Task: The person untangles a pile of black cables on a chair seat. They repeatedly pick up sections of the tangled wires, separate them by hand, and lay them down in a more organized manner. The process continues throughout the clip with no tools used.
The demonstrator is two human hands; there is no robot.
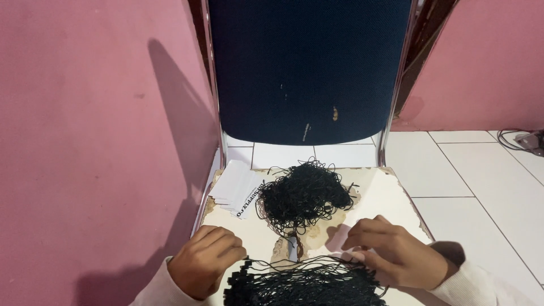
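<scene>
My left hand (205, 259), loosely curled, holds the clasp end of the near bundle of thin black looped cords (306, 283) on the worn white chair seat (391, 198); my right hand (396, 252) spreads over its strands. I judge they could snag the tangled black cord heap (303, 195) just beyond.

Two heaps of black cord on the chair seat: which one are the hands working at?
The near bundle at the seat's front edge, its strands lying roughly side by side. Left hand and right hand flank it; the tangled round heap sits untouched farther back.
</scene>
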